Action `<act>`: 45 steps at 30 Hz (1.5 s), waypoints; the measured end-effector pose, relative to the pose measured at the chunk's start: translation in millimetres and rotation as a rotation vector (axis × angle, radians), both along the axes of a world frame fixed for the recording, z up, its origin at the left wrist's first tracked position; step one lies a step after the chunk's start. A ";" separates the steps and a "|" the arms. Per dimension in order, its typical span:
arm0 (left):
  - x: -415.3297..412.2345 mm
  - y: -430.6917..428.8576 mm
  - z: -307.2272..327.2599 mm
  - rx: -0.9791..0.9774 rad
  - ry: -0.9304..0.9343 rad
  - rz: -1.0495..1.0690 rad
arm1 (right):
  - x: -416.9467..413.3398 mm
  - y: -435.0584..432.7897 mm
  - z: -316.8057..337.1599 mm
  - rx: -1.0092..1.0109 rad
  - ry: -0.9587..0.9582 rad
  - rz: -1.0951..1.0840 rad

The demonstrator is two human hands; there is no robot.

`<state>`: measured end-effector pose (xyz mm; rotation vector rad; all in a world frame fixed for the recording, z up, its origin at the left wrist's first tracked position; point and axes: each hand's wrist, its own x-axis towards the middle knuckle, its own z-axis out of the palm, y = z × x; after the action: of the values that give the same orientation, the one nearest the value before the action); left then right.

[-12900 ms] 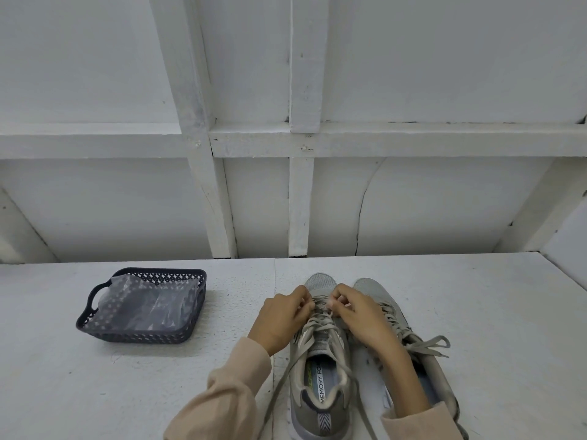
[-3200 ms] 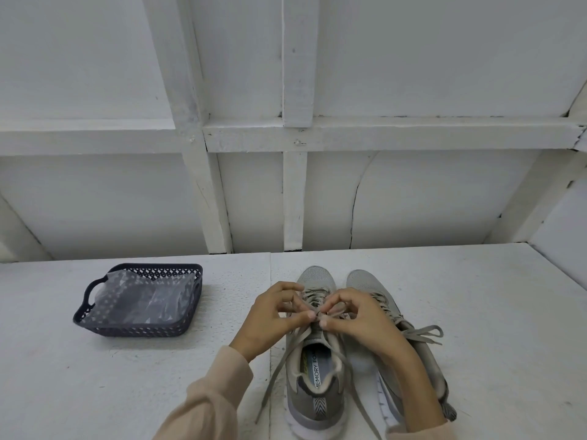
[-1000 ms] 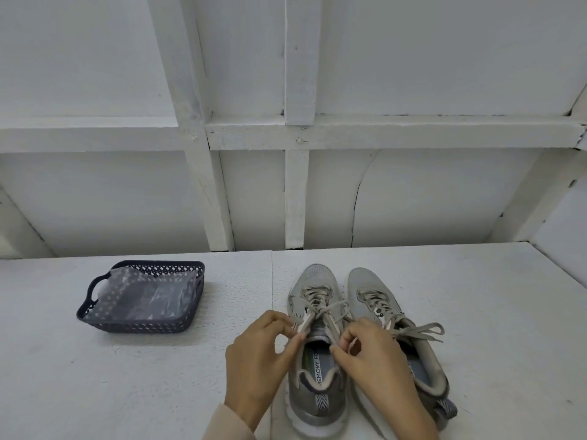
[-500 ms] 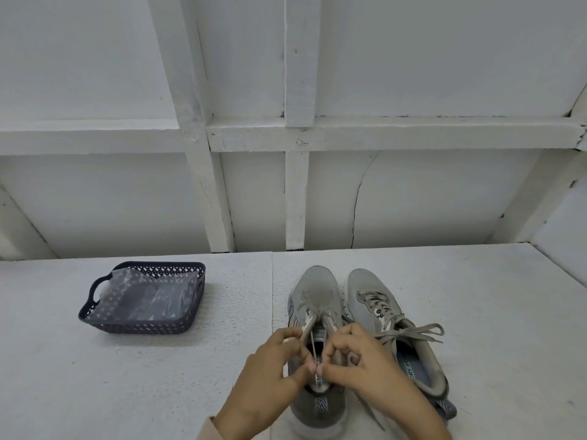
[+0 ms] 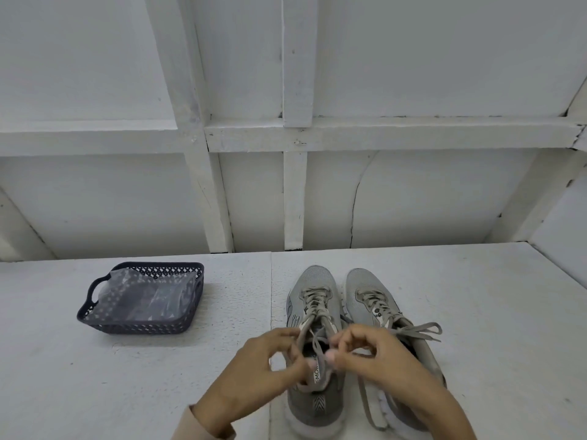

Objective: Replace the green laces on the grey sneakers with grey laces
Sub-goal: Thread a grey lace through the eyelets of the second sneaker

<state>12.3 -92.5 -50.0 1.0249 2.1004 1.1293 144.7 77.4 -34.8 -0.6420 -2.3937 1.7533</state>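
- White painted tabletop [image 5: 158,376] under a white panelled wall [image 5: 413,201]; two grey mesh sneakers [image 5: 314,281] sit side by side, toes pointing away.
- Left hand [image 5: 263,369] and right hand [image 5: 381,366] curl in, each pinching the flat grey lace [image 5: 313,301] over the tongue of the sneaker nearer the dark lattice plastic basket [image 5: 133,328] — mid-bow, by my read.
- Danger: one side pulls harder, and the bow sits lopsided or slips.
- Danger: a sharp tug skids the light shoe into its tied neighbour.
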 end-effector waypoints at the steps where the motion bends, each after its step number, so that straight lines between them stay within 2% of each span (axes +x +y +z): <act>1: -1.4 2.5 -3.0 0.020 0.061 0.071 | -3.6 -0.3 -2.9 0.017 0.034 -0.068; 3: -1.3 9.6 -6.6 0.021 0.227 0.156 | -12.3 -1.2 -9.7 0.115 0.076 -0.177; 5: 1.2 17.6 -7.6 -0.035 0.410 0.165 | -21.8 -2.3 -17.0 0.298 0.075 -0.233; 8: 3.4 30.0 -7.5 -0.179 0.562 0.142 | -33.1 -8.2 -21.3 0.574 -0.047 -0.225; 10: 4.1 36.1 -11.8 -0.226 0.582 0.116 | -39.3 -13.1 -19.0 0.700 -0.107 -0.221; 13: 7.3 38.3 -19.1 -0.196 0.461 0.097 | -46.8 -19.6 -13.6 0.798 -0.183 -0.212; 18: 6.9 30.8 -21.1 -0.119 0.289 0.129 | -52.6 -16.1 -16.8 0.729 -0.193 -0.205; 22: 3.0 31.5 -24.4 -0.122 0.381 0.169 | -45.1 -8.2 -19.2 0.559 -0.115 -0.166; 26: 6.4 42.7 -27.7 -0.175 0.555 0.170 | -37.6 -1.6 -20.5 0.457 -0.079 -0.117; 31: 3.5 47.7 -34.6 -0.234 0.589 0.199 | -32.1 4.6 -21.7 0.394 -0.084 -0.088; 35: 3.6 47.8 -32.7 -0.185 0.513 0.211 | -32.0 4.3 -24.7 0.425 -0.100 -0.062; 42: -0.1 42.7 -28.0 0.008 0.011 0.223 | -32.0 2.6 -20.4 0.459 -0.120 -0.054; 45: -7.0 39.5 -29.8 0.051 -0.143 0.207 | -31.5 2.3 -19.3 0.447 -0.110 -0.050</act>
<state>5.3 -53.0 -79.7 0.7378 2.1077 1.3216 113.2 79.7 -54.1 -0.7363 -2.6845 1.1253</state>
